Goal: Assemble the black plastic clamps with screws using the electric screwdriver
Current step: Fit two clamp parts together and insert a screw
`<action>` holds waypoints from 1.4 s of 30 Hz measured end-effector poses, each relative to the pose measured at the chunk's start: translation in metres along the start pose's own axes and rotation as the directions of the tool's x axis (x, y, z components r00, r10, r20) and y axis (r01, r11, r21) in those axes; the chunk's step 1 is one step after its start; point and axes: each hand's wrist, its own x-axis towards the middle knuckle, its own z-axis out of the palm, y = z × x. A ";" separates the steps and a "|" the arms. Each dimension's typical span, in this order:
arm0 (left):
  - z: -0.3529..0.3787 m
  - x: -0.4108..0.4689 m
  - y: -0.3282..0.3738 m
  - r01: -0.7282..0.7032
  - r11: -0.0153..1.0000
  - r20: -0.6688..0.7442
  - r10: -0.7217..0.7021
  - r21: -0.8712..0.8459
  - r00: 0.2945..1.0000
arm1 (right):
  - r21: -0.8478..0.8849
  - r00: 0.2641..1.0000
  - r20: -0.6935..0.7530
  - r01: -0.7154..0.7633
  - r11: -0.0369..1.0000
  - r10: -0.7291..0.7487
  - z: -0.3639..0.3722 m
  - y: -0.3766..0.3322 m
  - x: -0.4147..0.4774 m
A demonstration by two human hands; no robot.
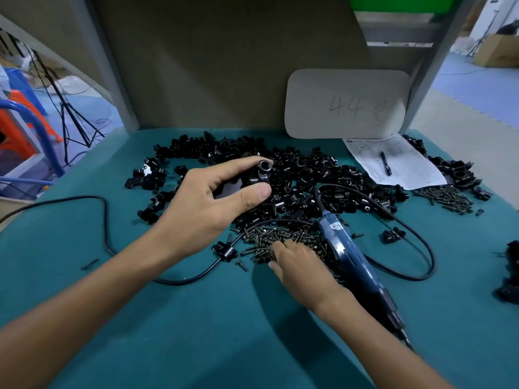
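My left hand point(213, 197) is raised over the green table, pinching a black plastic clamp point(259, 175) between thumb and forefinger, its round opening facing up. My right hand point(297, 265) rests knuckles-up on a heap of small dark screws point(278, 237), fingertips buried in them; whether a screw is held is hidden. The blue electric screwdriver point(354, 262) lies on the table just right of that hand, tip pointing toward me, not held. A large pile of loose black clamps point(323, 181) spreads behind both hands.
The screwdriver's black cord point(421, 242) loops right and another cable point(104, 220) runs left. A single clamp point(224, 251) sits on that cable. A paper sheet with a pen point(385, 163), a white card point(345, 105), more screws point(446, 196) and clamps point(511, 270) lie right.
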 end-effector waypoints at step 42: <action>0.018 -0.017 0.023 -0.166 0.983 0.025 0.169 -0.077 0.985 | 0.970 0.955 -0.243 0.239 0.042 0.171 -0.144 -0.042 -0.044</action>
